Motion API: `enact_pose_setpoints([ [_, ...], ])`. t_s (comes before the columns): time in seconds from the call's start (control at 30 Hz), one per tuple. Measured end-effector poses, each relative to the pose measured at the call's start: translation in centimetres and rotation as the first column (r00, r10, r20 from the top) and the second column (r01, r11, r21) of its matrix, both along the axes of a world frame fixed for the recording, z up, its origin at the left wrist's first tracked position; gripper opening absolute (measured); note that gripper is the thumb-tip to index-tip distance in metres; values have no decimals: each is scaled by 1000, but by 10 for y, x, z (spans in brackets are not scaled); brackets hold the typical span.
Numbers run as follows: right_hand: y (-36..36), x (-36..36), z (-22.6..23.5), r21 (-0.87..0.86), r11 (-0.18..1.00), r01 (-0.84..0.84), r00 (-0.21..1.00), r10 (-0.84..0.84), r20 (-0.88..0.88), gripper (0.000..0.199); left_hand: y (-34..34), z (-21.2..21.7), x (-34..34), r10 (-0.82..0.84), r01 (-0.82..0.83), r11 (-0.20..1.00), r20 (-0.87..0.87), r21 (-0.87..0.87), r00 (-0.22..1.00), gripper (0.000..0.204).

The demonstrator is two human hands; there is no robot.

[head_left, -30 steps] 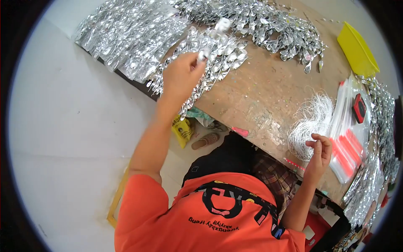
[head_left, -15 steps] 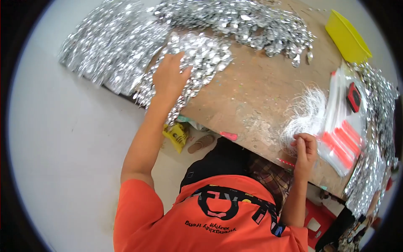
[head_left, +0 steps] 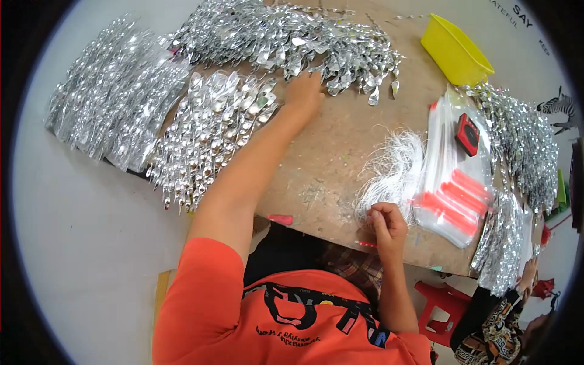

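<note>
My left hand (head_left: 304, 96) reaches across the table to the near edge of a heap of silver teardrop strands (head_left: 286, 42). Its fingers are curled in against the strands, and what they grip, if anything, is hidden. Left of my forearm, shiny silver strands with round and drop-shaped pieces (head_left: 210, 118) lie in rows over the table edge. My right hand (head_left: 390, 224) is closed in a pinch just in front of a loose bundle of white thread (head_left: 392, 167). Whatever it holds is too small to make out.
Silver strands in clear wrapping (head_left: 115, 91) cover the far left corner. On the right are plastic bags with red ends (head_left: 453, 201), a red-and-black device (head_left: 467, 135), a yellow bin (head_left: 456, 52) and more silver strands (head_left: 517, 140). Another person's hand (head_left: 528, 274) and a red stool (head_left: 441, 307) are beyond.
My left hand has moved right, off the shiny strands at the left and over to the heap's near edge. The view has turned; my right hand stays pinched by the thread.
</note>
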State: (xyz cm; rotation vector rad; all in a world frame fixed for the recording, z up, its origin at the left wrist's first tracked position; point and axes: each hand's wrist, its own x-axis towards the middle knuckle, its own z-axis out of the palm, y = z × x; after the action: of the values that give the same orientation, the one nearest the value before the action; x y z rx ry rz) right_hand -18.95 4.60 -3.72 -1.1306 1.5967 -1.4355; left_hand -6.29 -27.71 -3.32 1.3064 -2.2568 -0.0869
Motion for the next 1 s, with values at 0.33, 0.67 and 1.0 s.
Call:
enact_pose_setpoints([
  [0.33, 2, -6, -7, 1, 1000, 15, 984, -15, -176, 7, 37, 50, 25, -247, 85, 931, -440, -355, 864, 8],
  [0.67, -1, -3, 3, -105, 984, 146, 988, -140, 63, 8, 139, 172, 97, -191, 144, 967, -970, -213, -149, 18],
  [1.0, -18, 7, 25, -141, 979, -145, 691, -2, -723, 9, 215, 71, 102, 396, 572, 697, -898, 431, 194, 21],
])
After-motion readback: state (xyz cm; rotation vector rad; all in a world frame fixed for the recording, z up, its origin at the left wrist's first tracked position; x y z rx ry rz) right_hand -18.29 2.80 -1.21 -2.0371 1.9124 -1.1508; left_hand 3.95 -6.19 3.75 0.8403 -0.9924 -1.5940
